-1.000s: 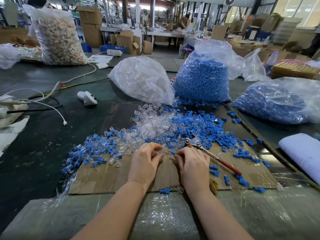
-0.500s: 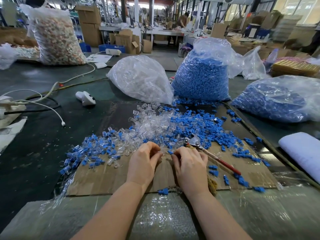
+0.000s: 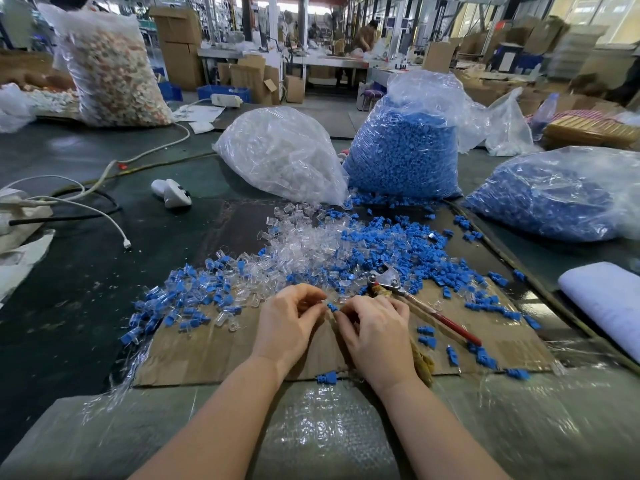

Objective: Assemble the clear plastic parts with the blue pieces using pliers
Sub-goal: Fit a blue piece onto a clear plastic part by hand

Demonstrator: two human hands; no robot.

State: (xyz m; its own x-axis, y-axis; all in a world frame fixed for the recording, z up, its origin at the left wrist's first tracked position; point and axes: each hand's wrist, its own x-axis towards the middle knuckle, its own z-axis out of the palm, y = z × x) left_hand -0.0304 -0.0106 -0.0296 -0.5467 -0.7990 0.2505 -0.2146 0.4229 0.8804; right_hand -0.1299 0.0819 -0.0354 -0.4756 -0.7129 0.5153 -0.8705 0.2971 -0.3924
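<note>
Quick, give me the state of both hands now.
Left hand: fingers curled, contents cannot be told.
Right hand: pinches a blue piece.

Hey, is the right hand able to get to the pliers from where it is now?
Probably yes. The pliers lie uncovered on the cardboard just beyond the right hand, but it first has to release the blue piece it pinches.

Dark green table [image 3: 86,306], cardboard sheet [image 3: 214,355], bubble wrap [image 3: 329,427], white cable [image 3: 104,216]
</note>
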